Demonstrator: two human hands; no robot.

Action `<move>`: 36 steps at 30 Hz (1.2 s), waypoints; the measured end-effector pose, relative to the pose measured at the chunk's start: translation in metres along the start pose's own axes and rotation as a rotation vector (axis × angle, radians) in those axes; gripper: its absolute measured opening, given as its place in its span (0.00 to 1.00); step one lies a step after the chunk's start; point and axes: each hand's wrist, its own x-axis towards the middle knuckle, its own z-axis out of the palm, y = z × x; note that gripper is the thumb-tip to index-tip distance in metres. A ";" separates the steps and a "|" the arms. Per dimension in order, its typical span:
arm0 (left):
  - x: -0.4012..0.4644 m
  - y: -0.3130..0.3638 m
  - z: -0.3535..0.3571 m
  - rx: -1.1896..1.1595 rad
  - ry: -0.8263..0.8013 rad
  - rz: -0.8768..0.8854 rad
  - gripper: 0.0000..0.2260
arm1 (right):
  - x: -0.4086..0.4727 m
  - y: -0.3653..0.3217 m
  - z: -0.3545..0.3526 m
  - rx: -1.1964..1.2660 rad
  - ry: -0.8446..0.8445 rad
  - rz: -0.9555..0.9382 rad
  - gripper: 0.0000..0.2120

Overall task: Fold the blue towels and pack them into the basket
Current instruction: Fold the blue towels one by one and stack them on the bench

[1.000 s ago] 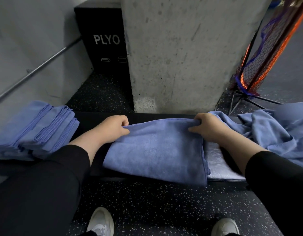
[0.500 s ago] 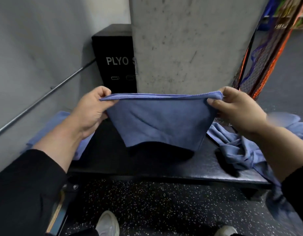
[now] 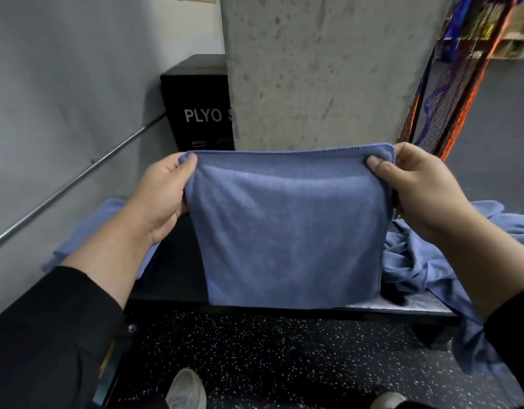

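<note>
A blue towel (image 3: 287, 228) hangs in the air in front of me, folded double, its lower edge near the front of a low black bench (image 3: 178, 273). My left hand (image 3: 163, 190) pinches its top left corner and my right hand (image 3: 417, 184) pinches its top right corner. Behind my left forearm a stack of folded blue towels (image 3: 86, 228) lies on the bench's left end, mostly hidden. A loose heap of unfolded blue towels (image 3: 426, 261) covers the bench's right end and spills over its edge. No basket is in view.
A concrete pillar (image 3: 328, 69) rises just behind the bench. A black box marked PLYO (image 3: 199, 107) stands to its left, beside a grey wall with a metal rail (image 3: 78, 178). Netting on a stand (image 3: 449, 84) is at the right. My shoes (image 3: 185, 391) show on the speckled floor.
Both hands lifted the towel from the bench and now hold it up by its top corners. It hangs longer and flatter than half a second ago.
</note>
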 end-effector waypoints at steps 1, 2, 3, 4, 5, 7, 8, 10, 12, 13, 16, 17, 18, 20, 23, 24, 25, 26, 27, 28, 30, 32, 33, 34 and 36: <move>-0.001 -0.003 -0.001 0.018 -0.037 -0.035 0.13 | -0.001 0.004 -0.001 0.041 -0.028 0.038 0.06; -0.003 -0.004 -0.001 0.032 -0.077 -0.063 0.13 | -0.001 0.009 -0.002 0.080 -0.057 0.075 0.09; -0.003 -0.006 -0.002 0.050 -0.114 -0.081 0.12 | -0.001 0.012 -0.003 0.097 -0.088 0.112 0.12; -0.002 -0.007 -0.003 0.072 -0.142 -0.096 0.13 | -0.001 0.016 -0.004 0.092 -0.114 0.144 0.15; -0.001 -0.008 -0.005 0.090 -0.154 -0.106 0.13 | -0.001 0.018 -0.005 0.082 -0.135 0.167 0.18; 0.002 -0.013 -0.008 0.104 -0.147 -0.127 0.13 | 0.000 0.022 -0.005 0.094 -0.179 0.207 0.29; 0.004 -0.017 -0.009 0.111 -0.139 -0.145 0.13 | 0.001 0.025 -0.006 0.110 -0.197 0.227 0.34; 0.008 -0.027 -0.013 0.121 -0.140 -0.193 0.13 | 0.003 0.032 -0.007 0.158 -0.228 0.248 0.38; 0.015 -0.040 -0.017 0.124 -0.145 -0.236 0.13 | 0.007 0.040 -0.004 0.171 -0.226 0.275 0.35; 0.020 -0.046 -0.017 0.142 -0.152 -0.247 0.13 | 0.012 0.045 -0.002 0.164 -0.214 0.283 0.31; 0.042 -0.059 -0.006 0.204 -0.138 -0.209 0.12 | 0.036 0.060 0.009 0.152 -0.145 0.304 0.12; 0.053 -0.063 -0.002 0.192 -0.102 -0.188 0.11 | 0.048 0.067 0.013 0.174 -0.102 0.317 0.08; 0.068 -0.071 0.001 0.175 -0.040 -0.166 0.10 | 0.061 0.076 0.016 0.190 -0.041 0.334 0.07; 0.096 -0.093 0.002 0.185 0.112 -0.149 0.11 | 0.084 0.098 0.025 0.113 0.092 0.359 0.10; 0.110 -0.130 0.001 0.460 0.208 -0.185 0.22 | 0.101 0.141 0.037 -0.340 0.164 0.345 0.23; 0.106 -0.140 0.003 0.592 0.176 -0.215 0.22 | 0.101 0.155 0.041 -0.485 0.125 0.337 0.25; 0.100 -0.149 0.005 0.728 0.130 -0.259 0.23 | 0.098 0.169 0.044 -0.597 0.057 0.337 0.26; 0.094 -0.159 0.005 0.864 0.071 -0.299 0.24 | 0.091 0.178 0.049 -0.703 -0.038 0.353 0.25; 0.086 -0.166 0.005 0.995 -0.008 -0.344 0.25 | 0.082 0.183 0.054 -0.811 -0.145 0.369 0.23; 0.080 -0.170 0.004 1.112 -0.089 -0.383 0.26 | 0.072 0.189 0.057 -0.909 -0.248 0.383 0.22; 0.075 -0.171 0.000 1.267 -0.170 -0.430 0.23 | 0.055 0.197 0.060 -0.996 -0.367 0.373 0.27; 0.075 -0.170 -0.006 1.271 -0.191 -0.513 0.21 | 0.046 0.201 0.055 -0.998 -0.354 0.332 0.27; 0.073 -0.168 -0.008 1.228 -0.206 -0.583 0.20 | 0.045 0.204 0.050 -0.973 -0.326 0.315 0.24; 0.070 -0.166 -0.008 1.171 -0.232 -0.665 0.20 | 0.045 0.205 0.045 -0.978 -0.306 0.323 0.18; 0.064 -0.160 -0.010 1.058 -0.310 -0.808 0.20 | 0.044 0.201 0.037 -1.011 -0.303 0.365 0.13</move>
